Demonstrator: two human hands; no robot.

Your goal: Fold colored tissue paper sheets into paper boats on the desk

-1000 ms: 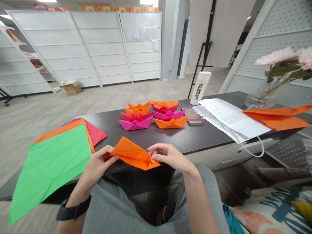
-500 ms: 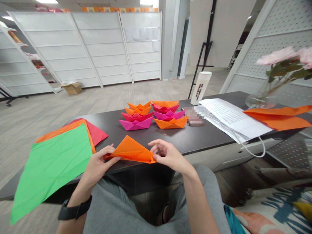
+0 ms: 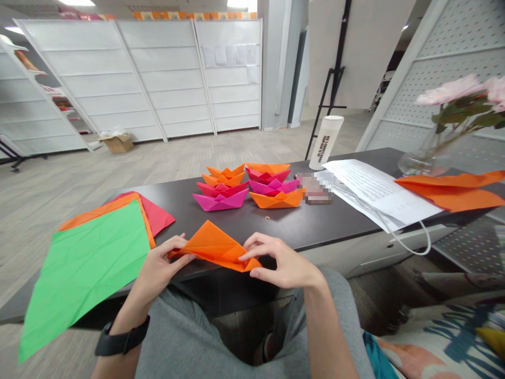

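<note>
A folded orange paper (image 3: 213, 245) is held over the near edge of the dark table (image 3: 236, 221). My left hand (image 3: 158, 268) pinches its left corner between thumb and fingers. My right hand (image 3: 282, 260) pinches its right end, fingers curled over the fold. Beyond it on the table sit several finished paper boats (image 3: 246, 187) in orange, pink and red.
A green sheet (image 3: 82, 268) lies on orange and red sheets at the left. White printed papers (image 3: 374, 189), a white tube (image 3: 325, 142), a glass vase with pink flowers (image 3: 430, 152) and a large folded orange paper (image 3: 453, 189) stand at the right. A small ring (image 3: 267, 217) lies mid-table.
My right hand has shifted its grip along the orange paper's right end, which opened, flattened, then got pressed down again. The left hand has stayed on the left corner.
</note>
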